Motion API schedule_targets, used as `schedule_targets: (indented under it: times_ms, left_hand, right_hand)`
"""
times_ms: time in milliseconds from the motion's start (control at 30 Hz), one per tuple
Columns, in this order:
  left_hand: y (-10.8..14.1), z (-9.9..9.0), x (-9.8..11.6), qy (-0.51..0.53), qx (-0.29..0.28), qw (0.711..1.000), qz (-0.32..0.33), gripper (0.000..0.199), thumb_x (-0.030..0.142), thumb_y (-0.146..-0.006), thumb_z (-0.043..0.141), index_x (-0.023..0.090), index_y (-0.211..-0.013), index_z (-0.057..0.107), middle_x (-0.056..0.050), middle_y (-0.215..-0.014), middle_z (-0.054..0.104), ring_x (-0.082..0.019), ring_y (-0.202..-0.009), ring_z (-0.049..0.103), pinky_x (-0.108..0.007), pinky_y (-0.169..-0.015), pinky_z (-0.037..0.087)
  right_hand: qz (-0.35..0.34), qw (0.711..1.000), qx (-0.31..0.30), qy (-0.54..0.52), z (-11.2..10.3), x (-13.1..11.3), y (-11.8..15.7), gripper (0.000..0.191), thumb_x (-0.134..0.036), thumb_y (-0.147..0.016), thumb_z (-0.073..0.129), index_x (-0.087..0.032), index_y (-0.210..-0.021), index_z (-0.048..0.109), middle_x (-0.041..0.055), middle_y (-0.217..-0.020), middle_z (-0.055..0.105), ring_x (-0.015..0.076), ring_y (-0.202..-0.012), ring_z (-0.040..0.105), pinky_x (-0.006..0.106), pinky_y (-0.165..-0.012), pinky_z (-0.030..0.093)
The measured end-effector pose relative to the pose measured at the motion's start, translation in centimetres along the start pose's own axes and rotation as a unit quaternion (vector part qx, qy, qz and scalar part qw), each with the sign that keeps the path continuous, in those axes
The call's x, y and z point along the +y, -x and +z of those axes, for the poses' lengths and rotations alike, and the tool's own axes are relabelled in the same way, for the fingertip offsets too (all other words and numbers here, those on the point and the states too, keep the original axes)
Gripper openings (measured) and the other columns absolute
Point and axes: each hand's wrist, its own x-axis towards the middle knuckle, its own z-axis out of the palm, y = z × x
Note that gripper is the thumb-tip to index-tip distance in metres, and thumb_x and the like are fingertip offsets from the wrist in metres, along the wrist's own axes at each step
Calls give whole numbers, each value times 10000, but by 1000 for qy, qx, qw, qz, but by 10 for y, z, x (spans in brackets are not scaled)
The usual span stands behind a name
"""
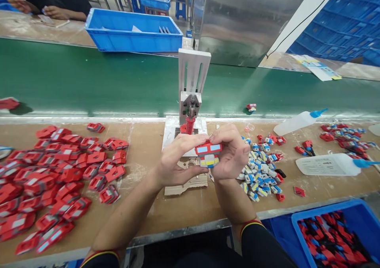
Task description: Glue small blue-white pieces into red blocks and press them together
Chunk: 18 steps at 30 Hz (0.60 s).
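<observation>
Between my two hands, in front of the metal press, is a small toy vehicle part (pixel 209 153), red on top with pale blue windows, and white, yellow and blue below. My left hand (pixel 181 157) grips it from the left, fingers along the top and thumb underneath. My right hand (pixel 230 151) holds its right side with bent fingers. The metal press (pixel 192 72) with a red handle stands just beyond my hands. Below them lies a piece of torn cardboard (pixel 185 189). Small white, blue and yellow parts (pixel 261 173) are heaped right of my right hand.
Red shells (pixel 59 165) are piled at left. White bottles (pixel 328 170) with blue nozzles lie at right, near more red parts. A blue bin (pixel 363 220) sits lower right. Beyond the green belt (pixel 124 82) are a blue crate (pixel 136 40) and another person's hands.
</observation>
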Motion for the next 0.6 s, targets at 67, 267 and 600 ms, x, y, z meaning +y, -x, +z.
schedule_targets:
  times_ms: [67,267,600]
  left_hand:
    - [1,0,-1,-3,7,1000,3,685,445,-903,837,197,-1495,601,-163,-1278,787,-267,-1188,773,-409,-995,659]
    - [1,-1,4,-7,9,1000,-5,616,442,-903,838,210,-1437,638,-131,-1215,805,-243,-1101,791,-374,-940,678]
    - [17,-68,-72,28,274,951,-141,367,513,-1013,675,468,-1363,578,-14,-1364,680,-152,-884,764,-287,-707,637]
  right_hand:
    - [1,1000,-5,15,0,0,1,549,-496,-1063,219,-265,-681,539,6,-596,492,180,-524,486,387,-542,370]
    - [-22,999,-23,-23,1,1,5,524,-468,-1080,249,-258,-726,574,9,-654,529,174,-582,521,377,-574,385]
    - [66,986,-126,88,-33,42,-38,303,-446,-985,551,-230,-775,587,-24,-699,565,130,-640,499,314,-611,391]
